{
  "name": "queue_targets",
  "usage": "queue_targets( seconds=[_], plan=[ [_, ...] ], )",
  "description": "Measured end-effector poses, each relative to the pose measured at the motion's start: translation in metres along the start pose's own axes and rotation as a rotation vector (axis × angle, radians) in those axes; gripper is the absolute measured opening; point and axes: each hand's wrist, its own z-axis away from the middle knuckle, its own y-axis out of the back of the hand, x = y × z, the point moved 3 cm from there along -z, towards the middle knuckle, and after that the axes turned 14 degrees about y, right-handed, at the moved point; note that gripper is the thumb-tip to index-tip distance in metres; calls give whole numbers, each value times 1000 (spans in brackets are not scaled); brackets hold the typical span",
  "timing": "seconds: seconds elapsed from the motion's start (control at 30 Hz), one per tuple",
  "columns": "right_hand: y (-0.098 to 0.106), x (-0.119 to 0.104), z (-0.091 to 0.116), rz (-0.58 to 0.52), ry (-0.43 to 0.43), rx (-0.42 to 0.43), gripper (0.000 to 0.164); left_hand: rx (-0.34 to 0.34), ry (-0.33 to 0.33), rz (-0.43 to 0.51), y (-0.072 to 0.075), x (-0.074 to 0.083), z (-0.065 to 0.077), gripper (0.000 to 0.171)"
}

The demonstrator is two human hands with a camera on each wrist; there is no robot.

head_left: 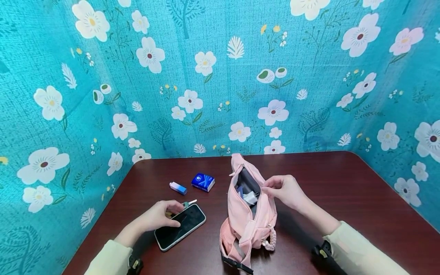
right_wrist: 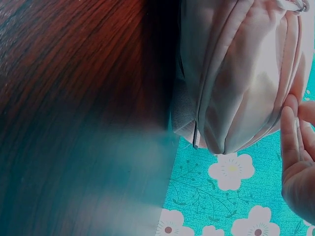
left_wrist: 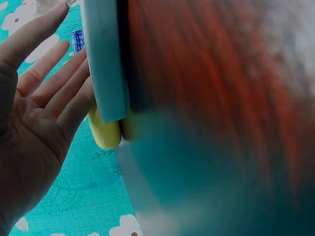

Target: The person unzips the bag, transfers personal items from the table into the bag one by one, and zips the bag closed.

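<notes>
On the table's left side lies a black-screened smartphone [head_left: 180,230] with a pale case. My left hand [head_left: 156,217] hovers over it, thumb above the screen and fingers by the far edge, close to a key [head_left: 190,203] with a green part. In the left wrist view those fingers look extended beside the phone's edge [left_wrist: 106,64]; contact is hard to tell. A pink waist bag [head_left: 237,212] stands unzipped at the middle, with a white item [head_left: 250,198] inside. My right hand [head_left: 287,190] pinches the right rim of the bag's opening.
Beyond the phone lie a small pink-to-blue stick [head_left: 178,188] and a blue tissue pack [head_left: 203,182]. The bag's strap and black buckle [head_left: 237,264] hang toward the near side, by a beaded charm [head_left: 270,238]. A floral teal cloth [head_left: 220,95] surrounds the dark wooden table [head_left: 319,172].
</notes>
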Motion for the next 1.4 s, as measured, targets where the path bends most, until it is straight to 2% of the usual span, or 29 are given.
queue_targets(
  seconds=[0.2,0.43,0.57,0.67,0.83,1.2,1.4],
  plan=[
    [0,-8,-1,12,-20,-8,12,-22,4,-33,0,1,0,45],
    [2,-40,-1,25,-10,-15,9,-74,-6,32,0,0,0,44],
    [1,-20,-1,24,-13,-10,10,-85,-19,35,-3,2,0,43],
    [0,-2,-1,20,0,-7,11,-69,-23,-2,-5,4,1,46],
    [-1,-1,-1,29,9,-5,10,-64,-26,-38,-8,5,3,56],
    [-3,-1,-1,43,-8,-11,11,-104,-10,-6,-12,8,5,61],
    [-4,-1,-1,45,4,-9,10,-143,29,-17,-12,10,4,77]
  ],
)
